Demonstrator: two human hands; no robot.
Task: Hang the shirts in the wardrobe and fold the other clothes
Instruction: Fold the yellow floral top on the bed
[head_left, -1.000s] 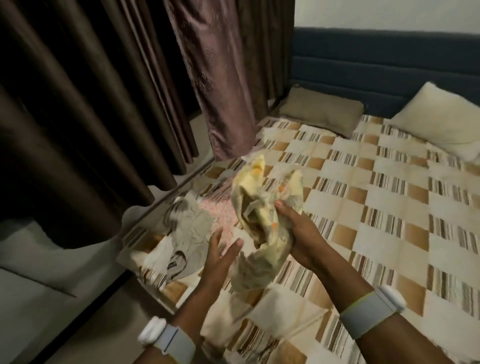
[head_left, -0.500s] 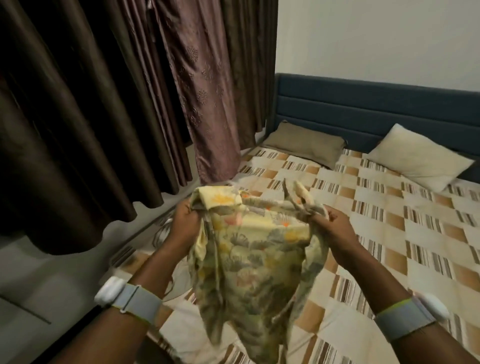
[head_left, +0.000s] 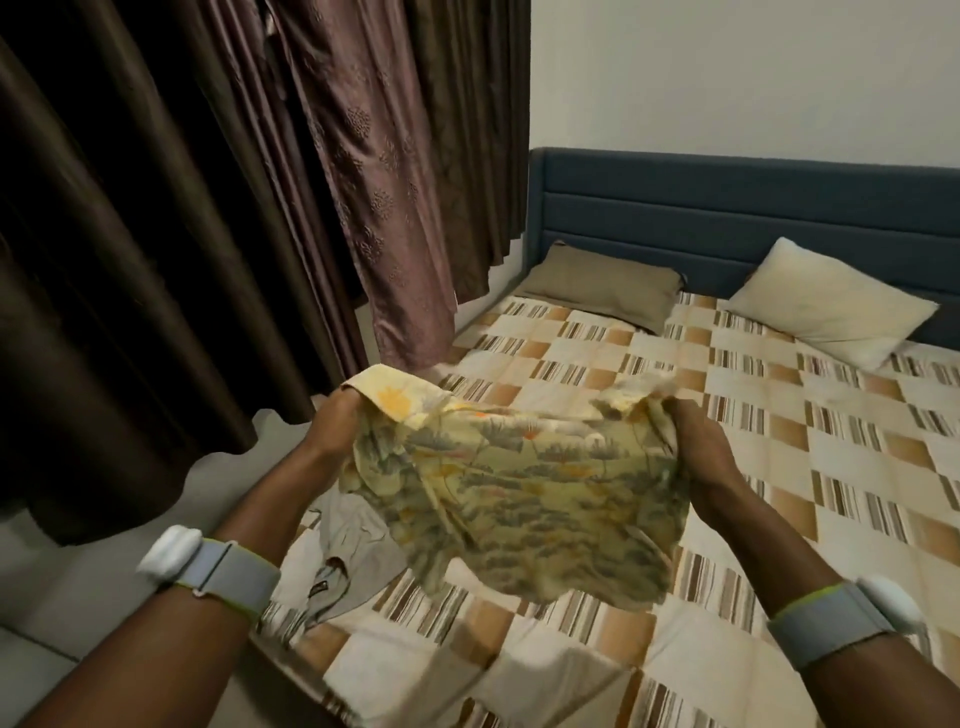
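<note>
Printed garment held up over the bed
Left hand (head_left: 337, 423) and right hand (head_left: 698, 441) grip the yellow printed garment (head_left: 524, 493) by its top corners, stretched left-to-right, hem hanging above the checked bedspread (head_left: 779, 467), beside a grey garment (head_left: 343, 551).

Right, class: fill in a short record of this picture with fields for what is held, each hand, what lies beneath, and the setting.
held: floral garment, spread above the bed
left hand: grips its left top corner
right hand: grips its right top corner
beneath: grey garment lying on checked bedspread
setting: two pillows, blue headboard, brown curtains
</note>
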